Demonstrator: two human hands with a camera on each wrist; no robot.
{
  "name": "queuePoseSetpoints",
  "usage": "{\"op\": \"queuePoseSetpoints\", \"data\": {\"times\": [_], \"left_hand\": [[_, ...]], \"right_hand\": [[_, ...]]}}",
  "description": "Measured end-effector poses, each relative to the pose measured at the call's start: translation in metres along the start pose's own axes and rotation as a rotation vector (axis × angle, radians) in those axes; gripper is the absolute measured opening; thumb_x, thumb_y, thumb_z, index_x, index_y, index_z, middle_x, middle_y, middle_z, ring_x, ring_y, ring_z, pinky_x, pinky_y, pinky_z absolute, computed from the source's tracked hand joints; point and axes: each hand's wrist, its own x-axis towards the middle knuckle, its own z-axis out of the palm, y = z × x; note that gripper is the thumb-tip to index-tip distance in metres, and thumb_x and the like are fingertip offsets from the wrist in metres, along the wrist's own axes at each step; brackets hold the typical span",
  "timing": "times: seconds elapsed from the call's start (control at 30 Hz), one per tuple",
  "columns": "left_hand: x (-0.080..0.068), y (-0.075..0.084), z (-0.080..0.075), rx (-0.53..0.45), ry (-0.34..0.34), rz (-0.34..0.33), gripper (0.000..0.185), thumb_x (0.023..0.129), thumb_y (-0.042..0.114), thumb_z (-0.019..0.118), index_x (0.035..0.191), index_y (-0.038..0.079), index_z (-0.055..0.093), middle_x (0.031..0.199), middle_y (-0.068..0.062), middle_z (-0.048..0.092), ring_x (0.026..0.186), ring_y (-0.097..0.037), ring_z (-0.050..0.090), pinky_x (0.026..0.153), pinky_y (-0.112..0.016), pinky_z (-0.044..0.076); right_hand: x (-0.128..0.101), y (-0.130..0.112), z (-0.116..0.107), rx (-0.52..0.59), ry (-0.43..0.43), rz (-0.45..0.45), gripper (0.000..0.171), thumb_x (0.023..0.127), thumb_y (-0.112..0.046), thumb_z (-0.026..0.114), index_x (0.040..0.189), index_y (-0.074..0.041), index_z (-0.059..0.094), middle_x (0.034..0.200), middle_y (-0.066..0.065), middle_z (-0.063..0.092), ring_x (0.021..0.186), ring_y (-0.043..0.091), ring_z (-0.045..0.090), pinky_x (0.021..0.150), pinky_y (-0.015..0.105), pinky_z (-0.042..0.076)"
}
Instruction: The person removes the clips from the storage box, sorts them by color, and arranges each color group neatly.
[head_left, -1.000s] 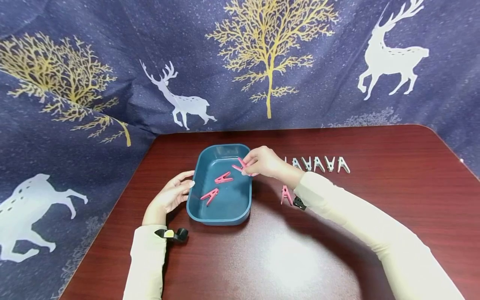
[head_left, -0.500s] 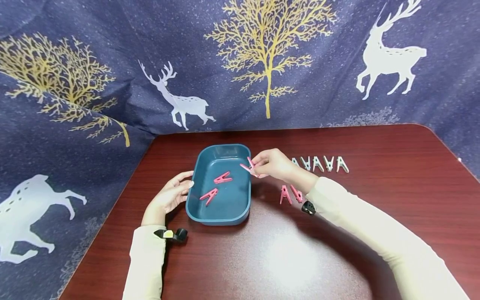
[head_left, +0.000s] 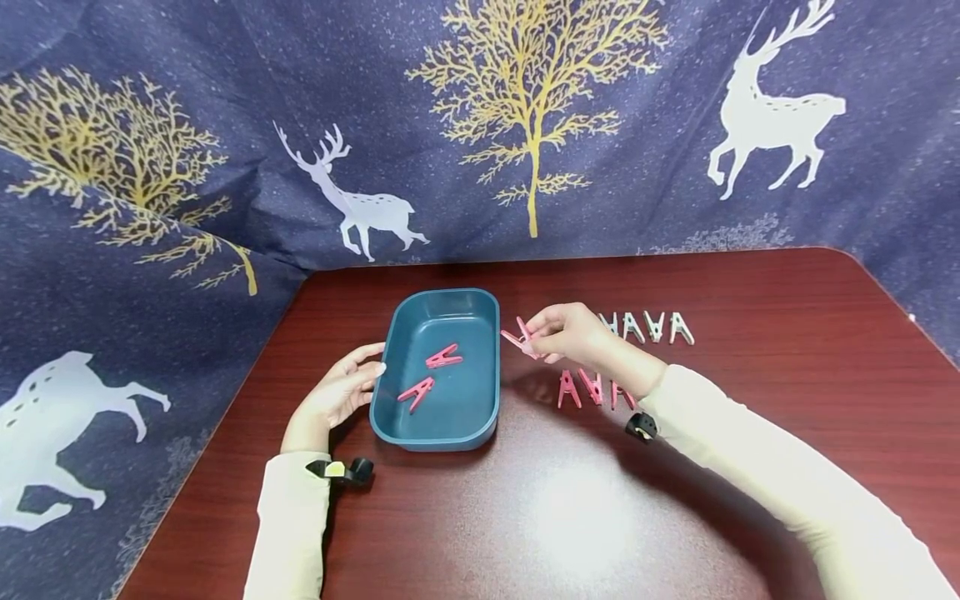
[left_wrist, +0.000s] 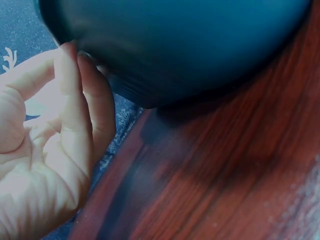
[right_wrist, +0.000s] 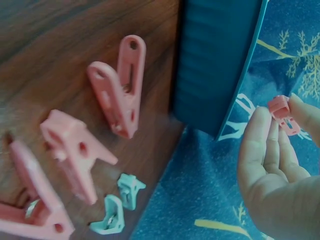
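My left hand point(head_left: 347, 387) grips the left wall of a dark teal plastic bin point(head_left: 461, 408), thumb over the rim. In the left wrist view, its fingers point(left_wrist: 75, 100) lie against the outside of the bin. Inside the bin are two pink clothespins, one farther back point(head_left: 444, 357) and one nearer the front point(head_left: 417, 392). Just beyond the bin's right rim, my right hand point(head_left: 570, 333) pinches another pink clothespin point(head_left: 520, 335) between thumb and fingertips. The right wrist view shows this held clothespin point(right_wrist: 283, 116) end-on, above the table's far side.
Right of the bin, pink clothespins point(head_left: 567, 389) lie in a row on the dark red wooden table point(head_left: 420, 525). Behind them runs a row of pale green clothespins point(head_left: 655, 326), partly hidden by my right hand. A blue cloth with deer and trees point(head_left: 480, 208) hangs at the table's back.
My right hand has drawn back to the right, from over the bin's right rim to outside it, still pinching the pink clothespin. My left hand stays on the bin.
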Motion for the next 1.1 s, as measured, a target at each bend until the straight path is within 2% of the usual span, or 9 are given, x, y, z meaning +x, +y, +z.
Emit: {"op": "queuePoseSetpoints", "data": {"times": [0.23,0.47,0.87,1.1], "left_hand": [[0.001,0.000,0.002,0.007,-0.004,0.004,0.037,0.099,-0.001,0.041,0.134,0.009,0.038,0.104,0.000,0.066,0.090,-0.012,0.067,0.075,-0.028,0.056],[0.001,0.001,0.002,0.024,0.004,-0.003,0.040,0.099,0.000,0.041,0.138,0.005,0.033,0.105,0.000,0.065,0.091,-0.012,0.067,0.075,-0.028,0.056],[0.000,0.000,0.001,0.037,0.001,0.005,0.040,0.099,-0.001,0.042,0.137,0.004,0.035,0.104,0.000,0.066,0.091,-0.012,0.067,0.075,-0.027,0.055],[-0.001,0.001,0.002,0.031,0.010,0.005,0.040,0.099,0.000,0.042,0.138,0.006,0.035,0.104,0.000,0.066,0.091,-0.012,0.067,0.075,-0.028,0.055]], "right_hand": [[-0.012,0.010,-0.012,0.072,0.003,0.006,0.033,0.082,0.004,0.062,0.111,0.017,0.056,0.081,0.007,0.066,0.064,0.009,0.063,0.066,0.033,0.058],[-0.024,0.018,-0.020,0.027,-0.009,0.010,0.033,0.083,0.003,0.060,0.113,0.016,0.055,0.083,0.008,0.067,0.067,0.011,0.066,0.068,0.035,0.058],[-0.051,0.043,-0.040,0.079,0.028,0.026,0.036,0.084,0.002,0.061,0.113,0.020,0.052,0.080,0.004,0.066,0.071,0.010,0.067,0.068,0.031,0.058],[-0.064,0.052,-0.050,0.079,0.033,0.050,0.039,0.085,-0.001,0.064,0.113,0.021,0.050,0.087,0.012,0.070,0.073,0.009,0.067,0.071,0.033,0.058]]}}
